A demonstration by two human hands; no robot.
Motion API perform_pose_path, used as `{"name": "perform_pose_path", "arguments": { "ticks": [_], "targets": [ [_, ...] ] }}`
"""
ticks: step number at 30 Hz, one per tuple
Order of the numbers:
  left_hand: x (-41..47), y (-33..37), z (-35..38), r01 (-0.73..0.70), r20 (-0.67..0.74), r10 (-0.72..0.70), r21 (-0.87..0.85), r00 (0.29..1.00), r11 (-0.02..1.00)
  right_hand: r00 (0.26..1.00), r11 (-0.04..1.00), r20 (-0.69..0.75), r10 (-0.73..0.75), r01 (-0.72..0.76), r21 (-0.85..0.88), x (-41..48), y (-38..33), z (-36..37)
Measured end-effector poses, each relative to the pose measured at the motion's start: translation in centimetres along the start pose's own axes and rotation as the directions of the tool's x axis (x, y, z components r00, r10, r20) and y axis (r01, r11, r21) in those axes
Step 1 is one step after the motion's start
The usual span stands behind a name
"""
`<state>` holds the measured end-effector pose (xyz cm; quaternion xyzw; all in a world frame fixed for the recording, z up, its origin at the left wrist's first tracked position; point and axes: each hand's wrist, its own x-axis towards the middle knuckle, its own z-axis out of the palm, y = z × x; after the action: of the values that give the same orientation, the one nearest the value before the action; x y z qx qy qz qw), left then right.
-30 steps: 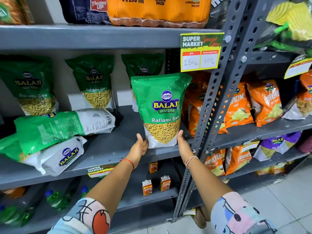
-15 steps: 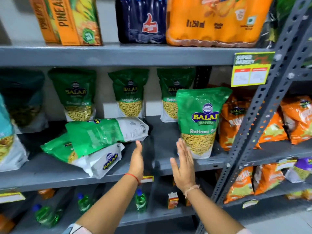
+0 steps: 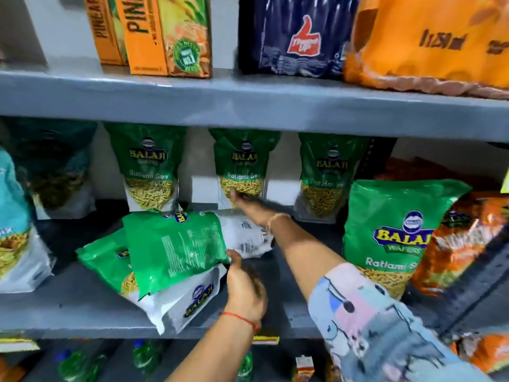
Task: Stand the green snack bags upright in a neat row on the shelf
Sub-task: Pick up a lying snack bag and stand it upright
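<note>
Head view: right hand [image 3: 249, 206], grip open, reaches over a fallen green snack bag [image 3: 176, 249] on the shelf [image 3: 68, 307]; left hand [image 3: 245, 288] touches its near edge, grip unclear.

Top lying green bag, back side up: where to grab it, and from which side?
Take the top lying bag by its white bottom end, one hand on each long edge, coming from the right. That end points right, reaches past the lower bag and lies free, so it should probably pivot upright easily.
</note>
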<state>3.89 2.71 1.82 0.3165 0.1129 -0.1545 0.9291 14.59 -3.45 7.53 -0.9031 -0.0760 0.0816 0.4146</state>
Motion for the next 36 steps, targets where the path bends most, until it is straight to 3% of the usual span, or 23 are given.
{"name": "perform_pose_path", "arguments": {
  "ticks": [2,5,9,12,17,20,23,26,30,32,36],
  "targets": [
    [0.8,-0.5,-0.1,-0.03,-0.026,0.028,-0.069,0.999,0.997,0.997,0.997,0.071,0.025,-0.02,-0.069,2.6,-0.6,0.4],
    [1.1,-1.2,0.1,-0.013,0.029,0.019,-0.191,0.999,0.982,0.986,0.943,0.133,0.101,-0.053,-0.328,4.7,-0.4,1.5],
    [1.5,-1.9,0.5,-0.082,0.044,0.093,-0.209,0.995,0.975,0.977,0.932,0.154,0.145,-0.083,-0.352,4.4,-0.1,1.7],
    [1.3,-2.2,0.8,-0.081,-0.049,0.074,-0.165,0.996,0.983,0.989,0.928,0.088,0.115,-0.075,-0.365,3.1,0.1,0.7],
    [1.6,-2.0,1.3,-0.178,-0.176,0.165,-0.063,0.97,0.982,0.989,0.985,-0.143,0.04,-0.064,-0.163,0.1,1.3,-1.0],
    [2.2,-1.2,1.4,-0.212,-0.159,0.211,0.011,0.964,0.977,0.945,0.993,-0.325,0.039,-0.001,0.117,-1.7,3.3,-0.9],
    [3.3,0.5,1.0,-0.259,-0.104,0.266,0.075,0.958,0.963,0.861,0.903,-0.497,0.11,0.122,0.411,-3.7,6.1,0.5],
    [4.8,2.0,0.4,-0.25,-0.057,0.274,0.265,0.96,0.931,0.763,0.798,-0.599,0.242,0.195,0.57,-5.7,8.1,3.5],
    [5.9,3.1,0.6,-0.218,0.034,0.22,0.347,0.975,0.912,0.669,0.715,-0.656,0.348,0.263,0.648,-7.3,9.1,6.4],
    [6.2,3.7,0.7,-0.204,0.051,0.202,0.419,0.978,0.885,0.679,0.696,-0.643,0.355,0.267,0.667,-7.5,9.1,6.8],
    [6.4,4.2,0.1,-0.172,0.022,0.197,0.592,0.98,0.787,0.728,0.754,-0.613,0.307,0.207,0.623,-8.0,9.3,6.4]
  ]
}}
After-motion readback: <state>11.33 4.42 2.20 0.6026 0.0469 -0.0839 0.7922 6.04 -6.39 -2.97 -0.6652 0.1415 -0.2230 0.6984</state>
